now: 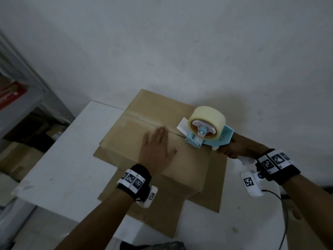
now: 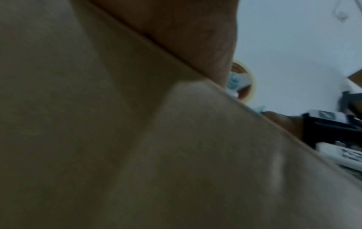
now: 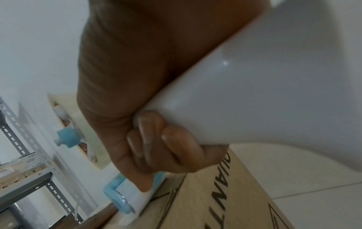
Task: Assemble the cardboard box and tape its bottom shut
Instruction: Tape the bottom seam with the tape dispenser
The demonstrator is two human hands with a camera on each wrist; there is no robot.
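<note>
2 hands share the taping: the left hand lies flat on the cardboard box on the counter, while right hand fingers clench the tape dispenser at the seam's near end. Next, likely tearing the tape.

This looks like a storeroom or small packing room rather than a home. A grey metal shelving rack of slotted angle posts stands at the left, holding brown cartons and a red printed package — stock kept on open shelves. The walls are bare, scuffed white plaster, the floor pale tile. A plain white bench carries a cardboard box printed with shipping marks, and a handheld tape dispenser with a roll of clear packing tape — tools of a packing station.
</note>
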